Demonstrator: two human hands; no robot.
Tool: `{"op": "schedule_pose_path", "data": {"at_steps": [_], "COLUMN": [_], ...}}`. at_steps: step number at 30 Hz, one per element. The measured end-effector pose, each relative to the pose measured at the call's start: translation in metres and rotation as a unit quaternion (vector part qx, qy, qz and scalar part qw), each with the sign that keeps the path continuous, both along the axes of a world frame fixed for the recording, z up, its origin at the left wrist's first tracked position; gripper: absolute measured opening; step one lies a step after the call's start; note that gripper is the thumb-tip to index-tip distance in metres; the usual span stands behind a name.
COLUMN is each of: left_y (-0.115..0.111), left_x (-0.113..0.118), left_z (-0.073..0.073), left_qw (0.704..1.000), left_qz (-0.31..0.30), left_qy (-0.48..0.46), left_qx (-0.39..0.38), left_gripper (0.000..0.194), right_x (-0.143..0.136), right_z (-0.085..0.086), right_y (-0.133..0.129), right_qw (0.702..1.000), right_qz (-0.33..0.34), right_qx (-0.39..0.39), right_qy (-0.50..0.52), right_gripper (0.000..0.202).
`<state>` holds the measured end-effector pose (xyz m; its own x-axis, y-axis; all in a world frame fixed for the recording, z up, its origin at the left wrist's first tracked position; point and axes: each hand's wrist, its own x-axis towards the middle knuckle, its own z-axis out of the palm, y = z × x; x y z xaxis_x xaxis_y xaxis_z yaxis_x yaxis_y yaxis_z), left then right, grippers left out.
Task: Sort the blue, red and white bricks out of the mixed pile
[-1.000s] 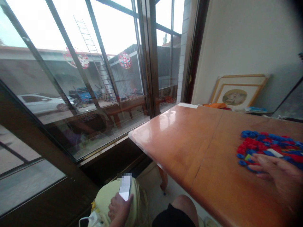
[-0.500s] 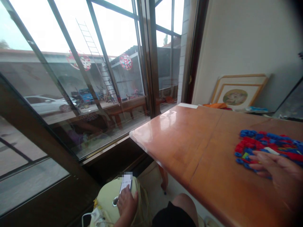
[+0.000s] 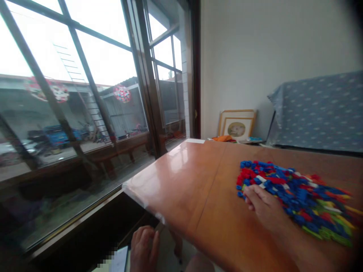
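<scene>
Red and blue pieces lie heaped — right hand at their edge.

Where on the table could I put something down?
Bare room: the brown table left of the colourful pile, up to the window-side edge and the white sheet. Crowded: the right side, where the pile and right hand are.

The pieces are red, blue, green, yellow — the cloth blue-grey, white-spotted.
</scene>
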<state>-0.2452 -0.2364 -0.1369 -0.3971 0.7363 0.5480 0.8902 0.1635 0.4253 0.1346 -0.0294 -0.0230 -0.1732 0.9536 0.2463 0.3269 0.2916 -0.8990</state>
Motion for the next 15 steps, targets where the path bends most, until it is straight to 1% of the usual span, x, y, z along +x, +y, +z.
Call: {"op": "schedule_pose_path", "data": {"at_steps": [2,4,5,7,9,11,12,13,15], "left_y": [0.013,0.028,0.036,0.056,0.080,0.107,0.121,0.135,0.163], "left_x": [0.017,0.039,0.051,0.076,0.102,0.126,0.138,0.151,0.176], "left_z": [0.040,0.075,0.090,0.114,0.131,0.142,0.147,0.152,0.160], "left_qw": [0.991,0.977,0.971,0.960,0.949,0.941,0.935,0.931,0.931], "left_qz": [-0.069,-0.120,-0.142,-0.182,-0.224,-0.252,-0.269,-0.292,-0.321], "left_qy": [0.048,0.066,0.065,0.035,-0.023,-0.076,-0.093,-0.104,-0.108], "left_qx": [0.100,0.165,0.182,0.211,0.222,0.211,0.209,0.191,0.135], "left_gripper": [0.012,0.007,0.006,0.007,0.009,0.013,0.014,0.013,0.015], "right_x": [-0.004,-0.007,-0.009,-0.011,-0.011,-0.008,-0.004,0.001,0.019], "right_z": [0.000,0.001,0.001,0.002,0.003,0.005,0.007,0.009,0.012], "right_y": [0.000,-0.001,-0.002,-0.004,-0.004,-0.001,0.002,0.006,0.016], "right_qw": [1.000,0.999,0.999,0.998,0.997,0.996,0.995,0.993,0.984], "right_qz": [0.023,0.033,0.037,0.042,0.037,0.011,-0.009,-0.038,-0.119], "right_qx": [0.008,0.025,0.032,0.042,0.053,0.071,0.083,0.096,0.119], "right_qy": [-0.003,-0.007,-0.012,-0.027,-0.042,-0.049,-0.052,-0.055,-0.065], "right_gripper": [0.044,0.044,0.044,0.045,0.046,0.047,0.046,0.045,0.041]}}
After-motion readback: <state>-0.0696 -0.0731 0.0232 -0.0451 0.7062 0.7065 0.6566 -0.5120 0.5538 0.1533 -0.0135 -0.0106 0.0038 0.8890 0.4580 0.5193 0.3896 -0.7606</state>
